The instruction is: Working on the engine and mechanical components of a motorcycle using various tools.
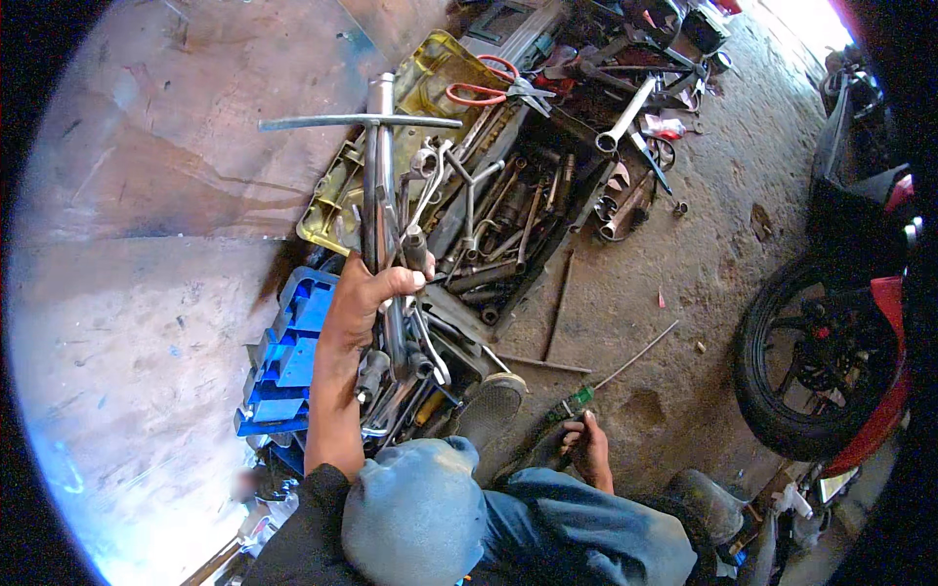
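My left hand point(386, 285) is closed round a bundle of metal tools at centre left, among them a long T-bar wrench point(380, 166), several spanners and a socket tool. My right hand point(589, 449), low right, is closed on a screwdriver point(582, 397) with a green-and-black handle and a long thin shaft pointing up and right. Beside my left hand is a crowded black toolbox point(518, 225). A yellow plastic tray point(435, 54) with red-handled scissors point(477, 94) lies behind the bundle, and a blue plastic organiser point(285, 347) is to the left.
Scattered tools, including a large spanner point(625, 115) and metal rods point(559, 308), lie on the dirty floor point(733, 195). A motorcycle wheel point(752, 361) with red bodywork stands at the right. A large stained panel point(166, 146) fills the left. A blue cap and jeans show below.
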`<state>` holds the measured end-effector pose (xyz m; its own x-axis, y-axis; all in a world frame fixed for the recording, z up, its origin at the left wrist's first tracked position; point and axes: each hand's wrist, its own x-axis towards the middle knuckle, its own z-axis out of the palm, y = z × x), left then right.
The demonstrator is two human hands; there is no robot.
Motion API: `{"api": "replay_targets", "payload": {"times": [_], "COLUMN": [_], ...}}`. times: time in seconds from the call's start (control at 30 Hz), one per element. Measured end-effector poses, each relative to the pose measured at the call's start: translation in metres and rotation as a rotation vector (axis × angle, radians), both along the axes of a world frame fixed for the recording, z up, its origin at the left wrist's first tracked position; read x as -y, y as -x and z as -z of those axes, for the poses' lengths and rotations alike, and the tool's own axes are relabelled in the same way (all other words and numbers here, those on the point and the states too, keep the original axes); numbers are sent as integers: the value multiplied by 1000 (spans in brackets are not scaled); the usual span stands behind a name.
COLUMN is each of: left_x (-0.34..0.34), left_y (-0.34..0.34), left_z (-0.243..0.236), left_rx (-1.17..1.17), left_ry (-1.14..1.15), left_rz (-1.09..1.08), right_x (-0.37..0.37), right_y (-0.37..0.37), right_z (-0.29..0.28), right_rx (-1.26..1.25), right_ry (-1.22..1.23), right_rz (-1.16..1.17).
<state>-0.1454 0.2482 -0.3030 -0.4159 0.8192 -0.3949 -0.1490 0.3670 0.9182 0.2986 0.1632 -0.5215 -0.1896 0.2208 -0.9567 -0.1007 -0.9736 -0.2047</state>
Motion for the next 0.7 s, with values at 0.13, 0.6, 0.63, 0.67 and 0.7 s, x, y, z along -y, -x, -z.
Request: {"api": "replay_targets", "payload": {"times": [0.13,0.6,0.63,0.67,0.7], "left_x": [14,108,115,120,125], "left_y": [-5,4,5,5,5], "left_z": [1,29,32,34,33], "left_rx": [-3,-19,-26,-51,-51], "left_ry": [38,149,152,152,153], "left_rz": [14,80,91,99,96], "right_x": [-1,-38,-43,-51,-56], "right_y": [1,17,12,1,-3], "right_z": [-2,-43,-37,-26,-18], "right_rx": [-3,60,64,132,195], "right_ry": [11,-202,-200,-197,-194], "right_rz": [-22,-477,-480,-560,-640]}}
